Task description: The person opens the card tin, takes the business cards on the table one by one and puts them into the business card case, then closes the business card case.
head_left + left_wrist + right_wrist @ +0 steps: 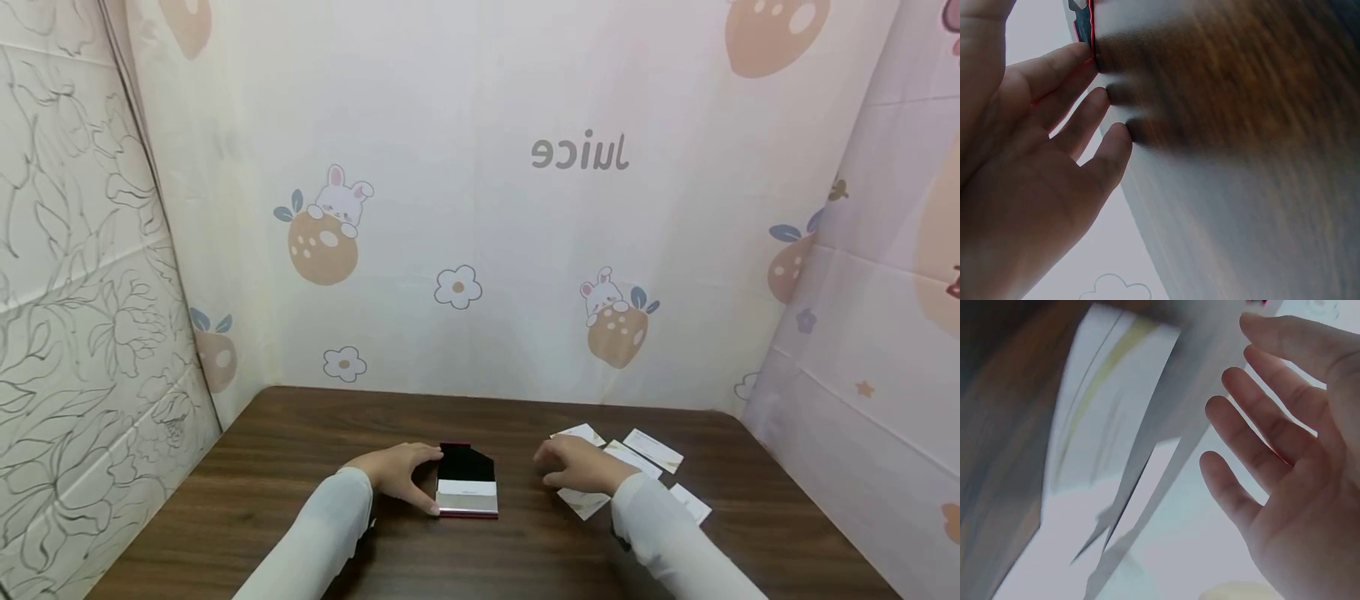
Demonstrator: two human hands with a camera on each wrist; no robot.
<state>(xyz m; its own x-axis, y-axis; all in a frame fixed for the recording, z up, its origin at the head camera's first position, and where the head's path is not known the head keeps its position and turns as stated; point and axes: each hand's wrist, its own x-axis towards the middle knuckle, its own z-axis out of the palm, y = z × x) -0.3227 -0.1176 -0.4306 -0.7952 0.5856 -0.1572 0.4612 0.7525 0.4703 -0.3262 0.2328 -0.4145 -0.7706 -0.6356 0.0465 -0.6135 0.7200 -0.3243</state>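
A business card case (467,464) lies opened on the table, with a black inner side, red edges and a silvery near part. A white card (467,489) shows inside it. My left hand (395,473) rests at the case's left side, thumb at the near corner and a fingertip farther up the edge; the left wrist view shows its fingers (1063,69) fairly straight. Over the loose cards my right hand (581,464) hovers with nothing visible in it, fingers relaxed and apart in the right wrist view. A white card with a gold stripe (1110,394) lies below it.
Several white business cards are spread at the right, among them a far card (654,450), a near right card (690,502) and one partly under my right hand (583,502). A printed curtain (465,208) hangs behind the brown wooden table (330,425).
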